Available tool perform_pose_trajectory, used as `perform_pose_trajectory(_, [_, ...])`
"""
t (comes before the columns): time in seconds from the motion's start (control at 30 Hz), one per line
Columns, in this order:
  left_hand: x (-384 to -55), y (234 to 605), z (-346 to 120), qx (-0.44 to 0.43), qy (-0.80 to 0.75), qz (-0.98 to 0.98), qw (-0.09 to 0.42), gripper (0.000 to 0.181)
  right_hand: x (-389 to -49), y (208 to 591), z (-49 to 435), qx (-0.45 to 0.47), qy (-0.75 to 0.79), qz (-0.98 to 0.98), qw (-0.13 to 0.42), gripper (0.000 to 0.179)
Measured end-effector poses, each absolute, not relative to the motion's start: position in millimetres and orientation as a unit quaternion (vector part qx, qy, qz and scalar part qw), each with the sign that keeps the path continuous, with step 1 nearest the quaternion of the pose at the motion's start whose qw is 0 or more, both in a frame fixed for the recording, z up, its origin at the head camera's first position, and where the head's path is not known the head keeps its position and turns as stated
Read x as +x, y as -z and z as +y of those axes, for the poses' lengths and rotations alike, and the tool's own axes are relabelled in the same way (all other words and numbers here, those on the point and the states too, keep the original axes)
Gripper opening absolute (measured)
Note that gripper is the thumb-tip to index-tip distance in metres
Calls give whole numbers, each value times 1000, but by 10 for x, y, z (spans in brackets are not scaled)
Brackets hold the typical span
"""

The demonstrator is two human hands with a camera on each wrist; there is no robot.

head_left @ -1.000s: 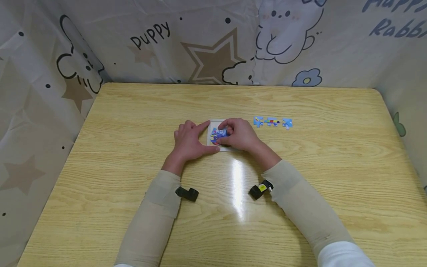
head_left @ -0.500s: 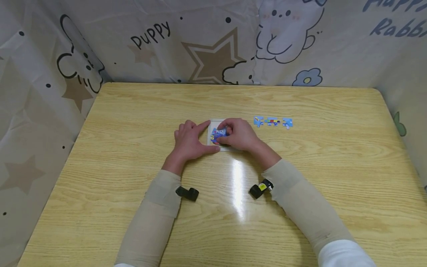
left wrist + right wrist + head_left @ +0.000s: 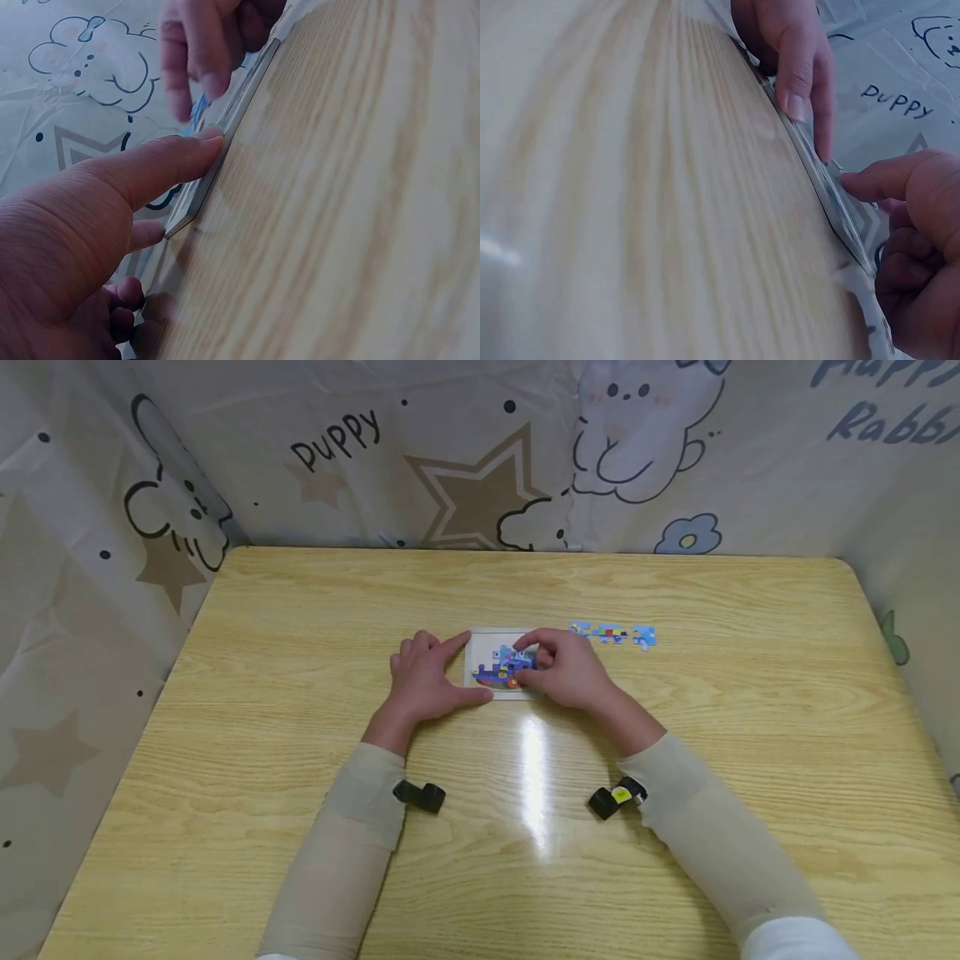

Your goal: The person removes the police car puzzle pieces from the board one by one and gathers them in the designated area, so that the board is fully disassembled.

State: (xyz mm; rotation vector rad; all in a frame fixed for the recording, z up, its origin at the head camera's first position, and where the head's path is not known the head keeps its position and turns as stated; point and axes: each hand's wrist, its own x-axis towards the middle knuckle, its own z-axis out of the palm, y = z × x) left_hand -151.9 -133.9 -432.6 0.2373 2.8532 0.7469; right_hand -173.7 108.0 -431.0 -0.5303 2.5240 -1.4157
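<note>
A white-rimmed puzzle tray (image 3: 480, 652) lies on the table, partly filled with pieces showing a blue-purple vehicle (image 3: 504, 670) with orange-red wheels. My left hand (image 3: 423, 678) braces the tray's left end. Its thumb lies along the near edge and its index finger reaches the far left corner; the left wrist view shows the thumb tip on the rim. My right hand (image 3: 572, 668) is over the tray's right part, thumb and index finger apart with picture pieces below them. In the right wrist view its other fingers are curled, and no piece shows between the fingertips.
Three loose puzzle pieces lie in a row beyond the right hand: a blue left one (image 3: 579, 628), a multicoloured middle one (image 3: 611, 633) and a blue right one (image 3: 643, 636). The wood-grain table (image 3: 300, 610) meets a printed cloth backdrop (image 3: 450, 468) behind.
My right hand has drawn to the right across the tray, uncovering more of the vehicle picture. The left hand and the tray have stayed where they were.
</note>
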Motion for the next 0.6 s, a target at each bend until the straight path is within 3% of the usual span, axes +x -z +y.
perform_pose_trajectory(0.6, [-1519,4342,-1334,79,-252,961,85,102,-1646,4312,1616,-137,462,871,99,28])
